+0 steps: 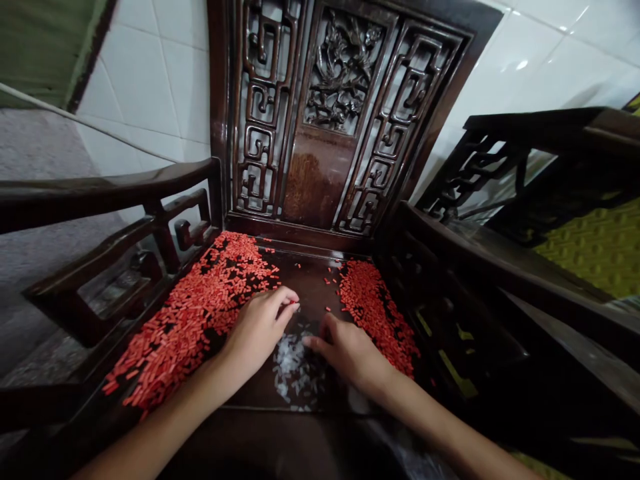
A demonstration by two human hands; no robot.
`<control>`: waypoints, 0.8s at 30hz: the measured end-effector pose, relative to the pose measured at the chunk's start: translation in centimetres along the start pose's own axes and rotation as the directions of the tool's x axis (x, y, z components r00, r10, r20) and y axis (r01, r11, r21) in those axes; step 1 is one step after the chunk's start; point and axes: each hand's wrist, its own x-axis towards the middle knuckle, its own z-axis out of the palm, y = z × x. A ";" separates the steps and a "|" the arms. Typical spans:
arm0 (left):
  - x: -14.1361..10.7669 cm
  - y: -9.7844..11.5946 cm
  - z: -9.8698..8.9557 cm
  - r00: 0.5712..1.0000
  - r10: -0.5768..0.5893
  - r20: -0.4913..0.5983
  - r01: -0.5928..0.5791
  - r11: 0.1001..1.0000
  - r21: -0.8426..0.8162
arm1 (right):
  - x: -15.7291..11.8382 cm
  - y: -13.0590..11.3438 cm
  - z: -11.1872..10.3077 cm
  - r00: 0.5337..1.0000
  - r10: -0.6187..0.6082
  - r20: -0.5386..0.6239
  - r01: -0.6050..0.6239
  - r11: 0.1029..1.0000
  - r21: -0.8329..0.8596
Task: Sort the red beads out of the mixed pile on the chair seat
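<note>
My left hand [260, 323] is closed in a pinch, thumb and forefinger together on a small red piece [293, 303]. It hovers over the dark wooden chair seat [300, 280], beside a wide spread of short red tube-like pieces [200, 300]. Lower and to the right, my right hand [350, 350] has its thumb stretched toward a small heap of clear, whitish pieces [293, 363], apart from the bent forefinger. Its other fingers are partly hidden, and I see nothing held in it. Further right lies a second pile of small red pieces [370, 300].
The carved chair back [320, 173] rises behind the seat, with a left armrest [110, 187] and a right armrest [480, 267] on either side. Another dark wooden piece of furniture [540, 127] stands to the right. A white tiled wall [155, 73] is behind.
</note>
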 end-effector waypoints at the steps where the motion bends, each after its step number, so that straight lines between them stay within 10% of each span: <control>1: 0.0 0.1 0.1 1.000 -0.014 0.012 0.015 0.999 -0.040 | 0.3 0.0 0.1 1.000 -0.002 -0.023 0.004 0.997 0.072; 11: -0.1 -0.5 1.3 0.986 -0.122 0.117 0.158 0.908 -0.388 | 1.5 -1.7 -0.4 0.998 -0.060 -0.013 0.053 0.730 0.681; 24: -0.4 0.2 1.8 0.990 -0.042 0.136 0.102 0.879 -0.466 | 1.7 -0.8 -0.8 0.994 -0.033 -0.101 0.102 0.552 0.828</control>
